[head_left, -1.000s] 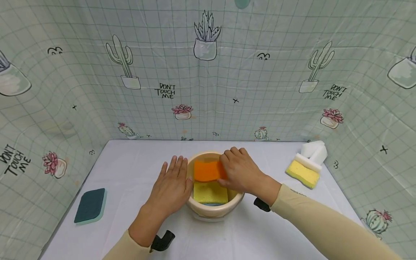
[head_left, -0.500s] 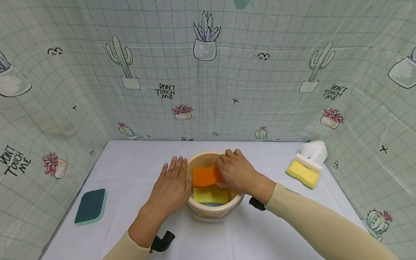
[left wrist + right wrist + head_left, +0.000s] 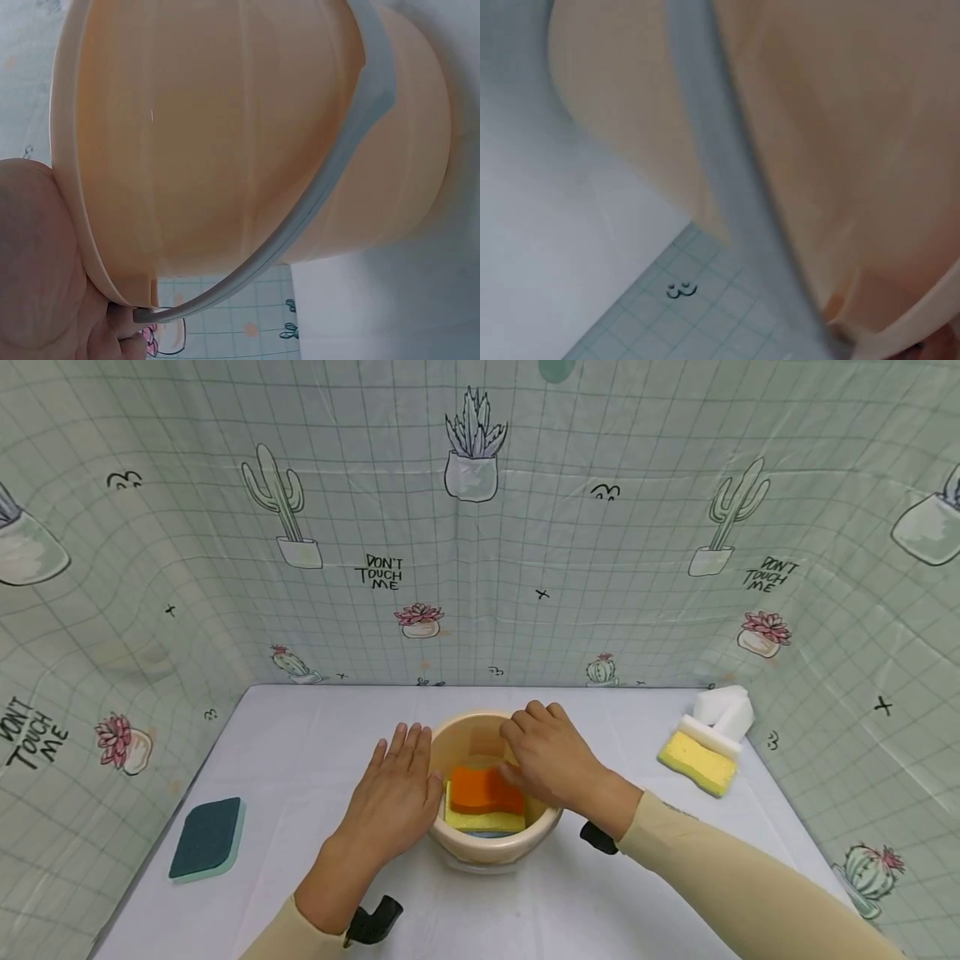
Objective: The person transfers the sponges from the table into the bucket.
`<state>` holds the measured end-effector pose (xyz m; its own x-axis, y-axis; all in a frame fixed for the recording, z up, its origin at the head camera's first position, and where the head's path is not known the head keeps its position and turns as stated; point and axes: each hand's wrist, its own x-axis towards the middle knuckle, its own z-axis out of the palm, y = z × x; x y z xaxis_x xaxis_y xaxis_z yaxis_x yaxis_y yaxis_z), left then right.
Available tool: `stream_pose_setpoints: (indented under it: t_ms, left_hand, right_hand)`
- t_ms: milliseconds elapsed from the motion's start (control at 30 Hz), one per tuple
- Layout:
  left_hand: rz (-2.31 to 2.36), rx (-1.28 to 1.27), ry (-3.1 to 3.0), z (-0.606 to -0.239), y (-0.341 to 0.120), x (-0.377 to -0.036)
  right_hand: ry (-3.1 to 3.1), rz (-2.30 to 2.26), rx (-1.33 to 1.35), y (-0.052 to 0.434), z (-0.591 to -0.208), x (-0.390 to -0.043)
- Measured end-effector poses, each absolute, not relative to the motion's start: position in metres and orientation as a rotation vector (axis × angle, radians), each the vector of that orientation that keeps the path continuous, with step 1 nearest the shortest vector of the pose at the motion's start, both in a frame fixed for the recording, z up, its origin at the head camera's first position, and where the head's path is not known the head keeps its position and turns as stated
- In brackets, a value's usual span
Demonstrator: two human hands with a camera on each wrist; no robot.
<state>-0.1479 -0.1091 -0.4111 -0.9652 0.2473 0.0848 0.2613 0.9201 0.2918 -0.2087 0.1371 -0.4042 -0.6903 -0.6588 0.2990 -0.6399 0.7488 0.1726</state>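
1. Orange sponge (image 3: 483,789) is lying inside the beige bucket (image 3: 480,845), on top of a yellow sponge (image 3: 480,817), and it is a little bent.
2. My right hand (image 3: 551,758) is reaching into the bucket from the right side, and its curled fingers (image 3: 517,731) are holding the right end of the orange sponge.
3. My left hand (image 3: 396,793) is resting flat against the left outside of the bucket, with the fingers (image 3: 408,743) straight and close together, holding nothing.
4. Under the yellow sponge a thin blue edge is showing near the front wall of the bucket; I cannot tell what it is.
5. The bucket is standing in the middle of the white worktop (image 3: 300,752), and in the left wrist view its grey handle (image 3: 352,150) is hanging down along the outside wall.
6. A dark green sponge (image 3: 207,837) is lying far on the left of the worktop, well apart from my hands.
7. A yellow and white sponge (image 3: 699,760) is lying on the right side, touching a white sponge (image 3: 723,706) just behind it.
8. A curtain (image 3: 480,527) with cactus drawings is hanging around the worktop.
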Motion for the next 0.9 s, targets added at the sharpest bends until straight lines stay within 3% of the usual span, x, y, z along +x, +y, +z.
stream_pose_setpoints:
  t_ms: [467,900]
  left_hand:
    - [-0.482,-0.396,-3.034,-0.413,-0.111,-0.148]
    - [-0.53,-0.404,-3.021,-0.413,-0.11,-0.149]
  right_hand:
    - [-2.271,0.071,0.75,0.21,-0.415,-0.229]
    - [-2.503,-0.075,0.522,0.301,-0.462,-0.23]
